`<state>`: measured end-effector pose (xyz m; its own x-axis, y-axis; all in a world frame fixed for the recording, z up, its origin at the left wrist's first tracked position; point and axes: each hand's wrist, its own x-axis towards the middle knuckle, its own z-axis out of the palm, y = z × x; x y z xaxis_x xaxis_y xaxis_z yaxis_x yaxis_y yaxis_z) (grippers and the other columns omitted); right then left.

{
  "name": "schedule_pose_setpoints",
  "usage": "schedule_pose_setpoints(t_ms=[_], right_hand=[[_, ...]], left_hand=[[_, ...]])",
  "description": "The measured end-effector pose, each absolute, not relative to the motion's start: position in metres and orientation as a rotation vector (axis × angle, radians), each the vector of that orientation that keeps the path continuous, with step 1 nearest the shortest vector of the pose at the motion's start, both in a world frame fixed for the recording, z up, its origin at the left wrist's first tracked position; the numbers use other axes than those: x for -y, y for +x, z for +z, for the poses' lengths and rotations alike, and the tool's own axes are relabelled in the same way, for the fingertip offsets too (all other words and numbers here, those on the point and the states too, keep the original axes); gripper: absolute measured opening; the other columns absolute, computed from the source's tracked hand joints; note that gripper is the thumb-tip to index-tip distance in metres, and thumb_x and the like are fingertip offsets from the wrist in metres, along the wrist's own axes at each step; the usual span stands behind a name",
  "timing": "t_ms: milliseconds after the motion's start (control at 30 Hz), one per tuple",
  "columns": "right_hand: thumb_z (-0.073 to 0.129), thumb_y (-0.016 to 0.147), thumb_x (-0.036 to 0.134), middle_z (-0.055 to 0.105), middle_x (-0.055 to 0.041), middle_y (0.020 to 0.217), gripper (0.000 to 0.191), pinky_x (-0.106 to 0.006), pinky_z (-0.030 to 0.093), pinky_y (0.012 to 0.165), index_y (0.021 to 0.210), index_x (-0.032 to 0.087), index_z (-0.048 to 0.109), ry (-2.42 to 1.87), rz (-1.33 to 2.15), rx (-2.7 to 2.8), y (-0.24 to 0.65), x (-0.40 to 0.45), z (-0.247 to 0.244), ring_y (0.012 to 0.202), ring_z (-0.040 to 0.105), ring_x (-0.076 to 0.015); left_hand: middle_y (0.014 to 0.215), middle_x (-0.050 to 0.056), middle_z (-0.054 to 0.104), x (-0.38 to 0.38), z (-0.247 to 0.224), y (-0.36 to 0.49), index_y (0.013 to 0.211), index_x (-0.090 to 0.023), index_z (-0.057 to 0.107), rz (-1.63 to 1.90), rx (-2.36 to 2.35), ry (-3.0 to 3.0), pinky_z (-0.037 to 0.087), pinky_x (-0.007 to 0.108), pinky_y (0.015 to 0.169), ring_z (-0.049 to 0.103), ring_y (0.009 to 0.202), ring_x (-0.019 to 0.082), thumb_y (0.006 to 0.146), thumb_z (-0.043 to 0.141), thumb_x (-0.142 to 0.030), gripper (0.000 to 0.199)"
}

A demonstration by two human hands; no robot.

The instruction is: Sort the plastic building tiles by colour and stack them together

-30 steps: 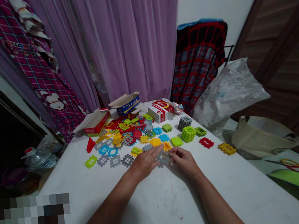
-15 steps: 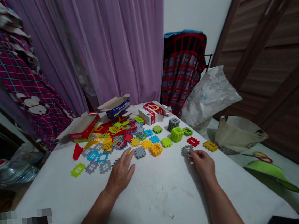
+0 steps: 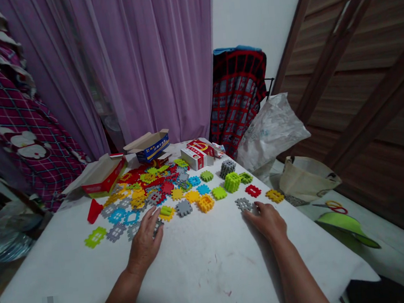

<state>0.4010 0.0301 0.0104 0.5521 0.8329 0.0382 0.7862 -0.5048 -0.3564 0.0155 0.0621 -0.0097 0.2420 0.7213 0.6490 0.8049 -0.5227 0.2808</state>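
Note:
Many flat notched plastic pieces lie on the white table (image 3: 198,265). My left hand (image 3: 146,239) is open, palm down, over grey pieces at the near edge of the heap (image 3: 148,180); a yellow piece (image 3: 167,213) with a green part on it lies just right of its fingertips. My right hand (image 3: 266,219) has its thumb and index finger apart at the edge of a grey window piece (image 3: 244,204) lying on the table. Beyond it are a red piece (image 3: 253,191), a yellow piece (image 3: 274,195), a green stack (image 3: 232,182) and a grey stack (image 3: 227,168).
Behind the heap stand a red box (image 3: 101,179), a blue box (image 3: 154,147) and a white-and-red box (image 3: 197,156). A red funnel-like piece (image 3: 94,211) lies at the left. Right of the table are a plastic bag (image 3: 269,131) and a cloth bag (image 3: 307,180).
The view has shifted right. My right hand's fingers have parted beside the grey window piece, which now lies flat. My left hand has drawn slightly back, uncovering the yellow piece.

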Motion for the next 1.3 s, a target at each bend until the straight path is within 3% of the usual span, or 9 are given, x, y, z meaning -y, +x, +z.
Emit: schedule_pose_setpoints(t_ms=[233, 467, 667, 1000, 1133, 1300], right_hand=[[0.053, 0.082, 0.056, 0.063, -0.0157, 0.114, 0.05, -0.038, 0.047, 0.081, 0.11, 0.017, 0.068, -2.498, 0.055, 1.376, 0.382, -0.031, 0.012, 0.108, 0.058, -0.0315], [0.057, 0.083, 0.045, 0.064, -0.0123, 0.114, 0.041, -0.034, 0.045, 0.088, 0.113, 0.019, 0.067, -2.318, -0.034, 1.485, 0.396, -0.047, -0.005, 0.107, 0.059, -0.0262], [0.059, 0.083, 0.041, 0.063, -0.0121, 0.117, 0.044, -0.033, 0.043, 0.092, 0.12, 0.016, 0.064, -2.286, 0.008, 1.563, 0.405, -0.056, -0.006, 0.111, 0.058, -0.0261], [0.057, 0.08, 0.047, 0.063, -0.0155, 0.117, 0.054, -0.038, 0.044, 0.092, 0.121, 0.013, 0.064, -2.274, 0.012, 1.578, 0.41, -0.058, -0.012, 0.11, 0.058, -0.0298], [0.056, 0.076, 0.054, 0.064, -0.0158, 0.114, 0.062, -0.039, 0.046, 0.085, 0.121, 0.011, 0.063, -2.179, 0.042, 1.457, 0.415, -0.058, -0.02, 0.102, 0.06, -0.0291], [0.051, 0.073, 0.06, 0.066, -0.0119, 0.094, 0.056, -0.038, 0.046, 0.07, 0.102, 0.016, 0.07, -2.071, 0.083, 1.238, 0.424, -0.056, -0.026, 0.086, 0.06, -0.0277]], left_hand=[[0.142, 0.011, 0.051, -0.062, -0.013, 0.016, 0.142, -0.027, 0.043, -1.19, 1.564, -2.399, 0.053, 0.04, 0.101, 0.056, 0.126, 0.025, 0.095, 0.045, -0.028, 0.047], [0.14, 0.01, 0.053, -0.06, -0.011, 0.015, 0.142, -0.027, 0.043, -1.156, 1.543, -2.374, 0.051, 0.04, 0.103, 0.056, 0.126, 0.024, 0.095, 0.045, -0.027, 0.047], [0.136, 0.01, 0.058, -0.065, -0.012, 0.006, 0.138, -0.024, 0.048, -1.164, 1.531, -2.283, 0.05, 0.04, 0.103, 0.057, 0.124, 0.024, 0.095, 0.045, -0.028, 0.043], [0.123, 0.009, 0.067, -0.067, -0.005, -0.04, 0.122, -0.021, 0.061, -1.134, 1.974, -1.982, 0.048, 0.041, 0.1, 0.062, 0.114, 0.026, 0.091, 0.042, -0.03, 0.037], [0.113, 0.009, 0.07, -0.064, -0.007, -0.051, 0.111, -0.02, 0.067, -1.09, 2.056, -1.895, 0.048, 0.04, 0.095, 0.064, 0.105, 0.026, 0.087, 0.046, -0.027, 0.033], [0.109, 0.007, 0.071, -0.057, -0.005, -0.059, 0.103, -0.022, 0.071, -0.971, 2.186, -1.881, 0.047, 0.04, 0.093, 0.064, 0.103, 0.026, 0.085, 0.053, -0.03, 0.026]])
